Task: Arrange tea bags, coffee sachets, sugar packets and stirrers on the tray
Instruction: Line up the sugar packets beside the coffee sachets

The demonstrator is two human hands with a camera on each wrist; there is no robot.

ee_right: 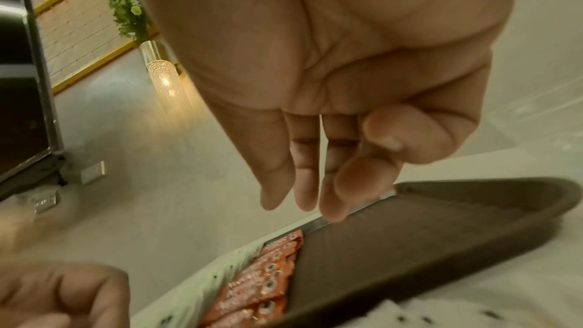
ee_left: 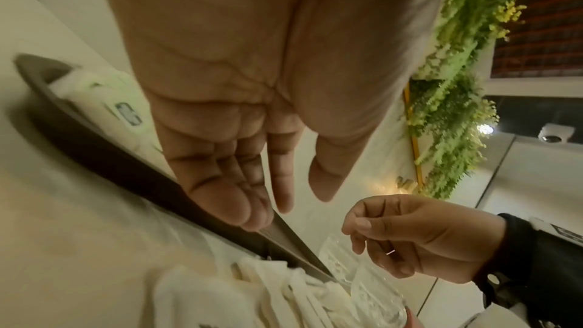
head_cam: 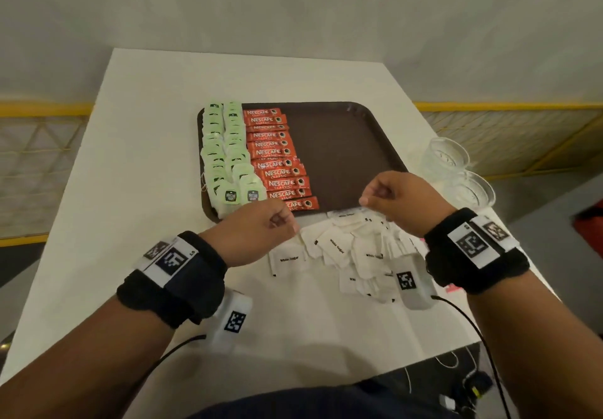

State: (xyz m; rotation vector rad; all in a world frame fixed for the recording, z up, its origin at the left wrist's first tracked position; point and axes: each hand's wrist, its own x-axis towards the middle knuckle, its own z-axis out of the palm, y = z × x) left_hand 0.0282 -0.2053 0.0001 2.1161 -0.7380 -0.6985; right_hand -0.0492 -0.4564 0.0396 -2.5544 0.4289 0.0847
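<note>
White sugar packets (head_cam: 352,252) under both hands' fingers (loosely curled, empty).

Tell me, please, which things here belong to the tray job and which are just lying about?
For the job:
tray
green tea bags
Nescafe sachets
white sugar packets, heaped on the table

Lying about:
clear glasses
cables

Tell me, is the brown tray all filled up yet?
No, only partly filled. Green tea bags and red coffee sachets cover the left side of the tray; its right side is bare, and the sugar packets lie on the table.
</note>
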